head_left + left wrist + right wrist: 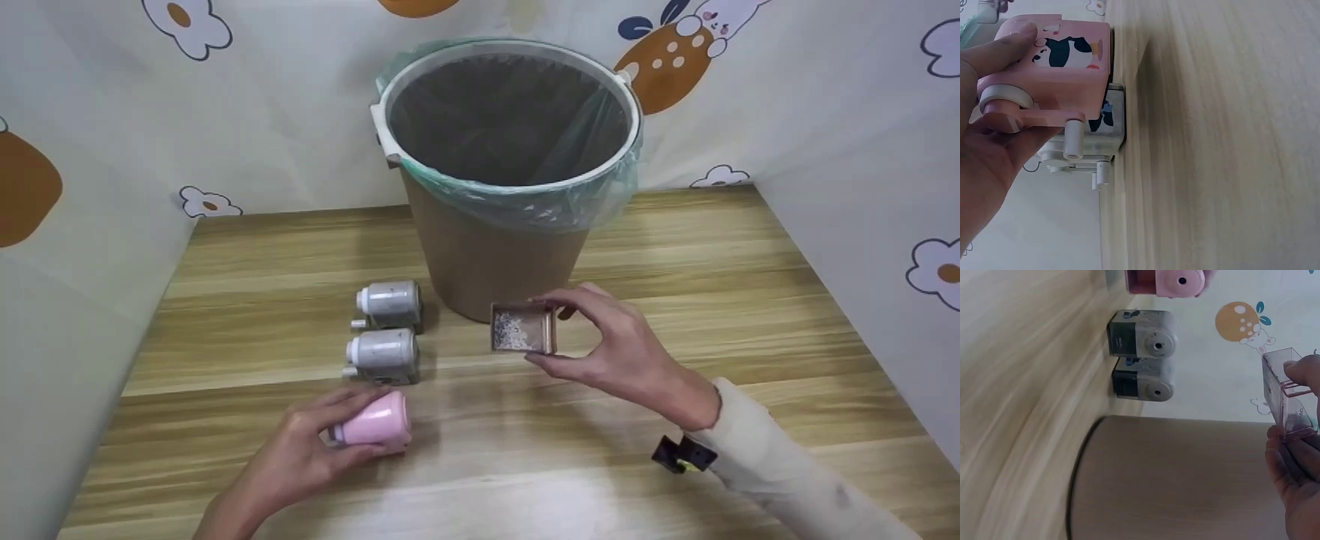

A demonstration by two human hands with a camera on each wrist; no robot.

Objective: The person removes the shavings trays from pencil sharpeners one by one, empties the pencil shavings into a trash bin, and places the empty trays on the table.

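Note:
My left hand (296,454) grips a pink crank pencil sharpener (381,420) by its sides, low over the near left of the table. In the left wrist view, the sharpener carries a panda print, and its crank handle (1073,139) points down-frame. The right wrist view shows an open drawer slot in its body. Between thumb and fingers, my right hand (622,349) holds a small clear pinkish shavings drawer (1283,396) in front of the bin. Dark and pale shavings (514,332) lie inside the drawer.
Two grey crank pencil sharpeners, a farther one (391,301) and a nearer one (384,352), stand side by side left of the drawer. A tall brown trash bin (495,262) with a white rim and green plastic liner (555,206) stands at the back. Printed fabric walls border the wooden table (247,300).

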